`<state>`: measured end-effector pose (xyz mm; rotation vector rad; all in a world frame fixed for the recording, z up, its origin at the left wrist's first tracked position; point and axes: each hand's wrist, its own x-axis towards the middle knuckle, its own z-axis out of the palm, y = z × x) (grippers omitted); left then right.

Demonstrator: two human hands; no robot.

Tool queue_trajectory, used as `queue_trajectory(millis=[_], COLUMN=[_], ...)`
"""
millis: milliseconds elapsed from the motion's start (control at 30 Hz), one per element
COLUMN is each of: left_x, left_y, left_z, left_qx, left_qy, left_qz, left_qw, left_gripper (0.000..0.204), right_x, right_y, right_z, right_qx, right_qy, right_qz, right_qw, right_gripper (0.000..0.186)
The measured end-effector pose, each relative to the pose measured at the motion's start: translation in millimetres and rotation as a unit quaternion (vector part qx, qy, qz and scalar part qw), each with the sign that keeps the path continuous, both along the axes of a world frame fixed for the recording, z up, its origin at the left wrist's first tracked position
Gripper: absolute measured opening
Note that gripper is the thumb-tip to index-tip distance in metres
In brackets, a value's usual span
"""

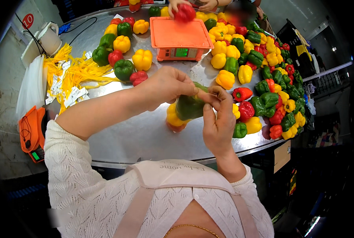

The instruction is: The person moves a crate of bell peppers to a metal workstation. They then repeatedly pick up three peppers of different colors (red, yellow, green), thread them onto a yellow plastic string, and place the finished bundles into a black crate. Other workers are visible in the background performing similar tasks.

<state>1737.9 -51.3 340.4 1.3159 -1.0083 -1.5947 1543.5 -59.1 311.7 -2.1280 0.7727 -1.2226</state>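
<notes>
In front of me, a green bell pepper, a yellow bell pepper and a reddish one below form an upright column, seemingly inside a thin clear plastic bag. My left hand pinches at the top of this bag, beside the green pepper. Close against it, my right hand is closed at the same spot, thumb and fingers pressed together. The fingers hide most of the bag's mouth. Beyond my hands stands an orange weighing scale with a lit green display.
Loose peppers are heaped along the right. More peppers lie left of the scale, near yellow ties with white tags and clear bags. A second orange scale is at far left. Another person's hand holds a red pepper.
</notes>
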Motion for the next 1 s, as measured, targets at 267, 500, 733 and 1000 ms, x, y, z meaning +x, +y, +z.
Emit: queue_trajectory(millis=[267, 500, 733, 1000], left_x=[-0.8, 7.5, 11.7, 2.8], left_y=[4.7, 13.5, 10.0, 8.8], left_z=[4.8, 1.5, -26.9, -31.1], left_qx=[-0.041, -0.113, -0.302, -0.363], left_qy=[-0.113, -0.148, -0.18, -0.255], left_qz=[-0.024, -0.057, -0.021, 0.009], left_qw=[0.992, 0.981, 0.936, 0.896], left_gripper=[0.005, 0.005, 0.012, 0.014], right_x=[1.1, 10.2, 15.7, 12.3], right_y=[-14.4, -38.6, -45.2, -50.3], right_z=[12.8, 5.7, -10.1, -10.0], right_qx=[0.051, 0.028, -0.034, -0.048], right_qy=[0.014, 0.024, -0.02, -0.009], right_qz=[0.023, 0.093, 0.093, 0.106], right_qw=[0.998, 0.995, 0.995, 0.993], right_gripper=[0.033, 0.04, 0.044, 0.039])
